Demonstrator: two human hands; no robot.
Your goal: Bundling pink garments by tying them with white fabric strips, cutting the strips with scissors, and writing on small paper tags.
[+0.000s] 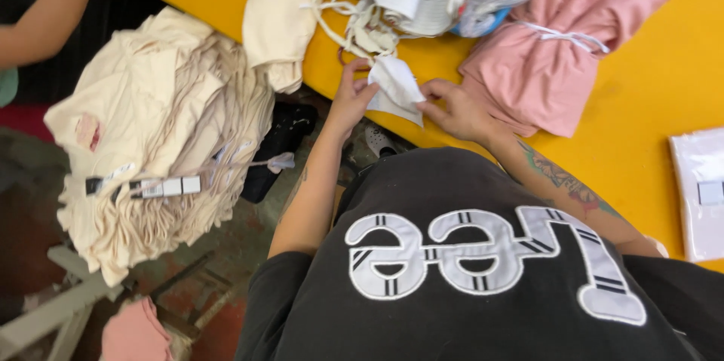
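Pinching a small white tag (397, 88) at the yellow table's (648, 82) near edge, the left hand (351, 95) and right hand (457, 110) grip its opposite sides, apparently; folded pink cloth (554, 52) lies just beside, a flat white packet (700, 191) farther right.

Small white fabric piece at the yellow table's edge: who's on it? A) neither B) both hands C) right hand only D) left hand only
B: the left hand and right hand both pinch the small white fabric piece at the edge of the yellow table.
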